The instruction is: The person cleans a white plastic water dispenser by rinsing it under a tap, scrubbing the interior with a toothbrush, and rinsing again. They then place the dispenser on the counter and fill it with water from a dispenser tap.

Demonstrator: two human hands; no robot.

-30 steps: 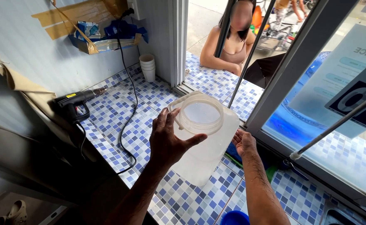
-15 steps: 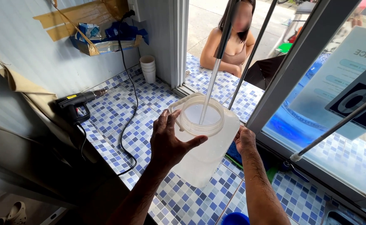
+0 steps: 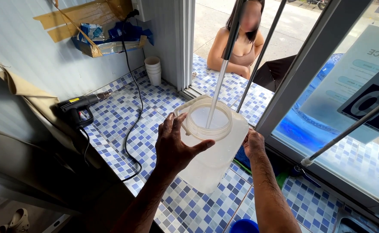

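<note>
Seemingly tilted jug [image 3: 213,149], mouth toward window

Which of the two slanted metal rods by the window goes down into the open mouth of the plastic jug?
The nearer rod, dark on top and pale lower down, enters the jug. The thinner rod behind passes outside it.

A pale blue rectangular sign [image 3: 355,73] hangs on the window glass at the right, with a black sign bearing large white letters [image 3: 377,101] overlapping its lower right corner. On the wall at the upper left, a small cardboard tray [image 3: 107,45] taped up with brown tape holds a blue-and-white packet [image 3: 92,31] and crumpled blue wrappers [image 3: 127,31]. A small yellow label [image 3: 73,100] sits on the black heat gun lying on the tiled counter.
</note>
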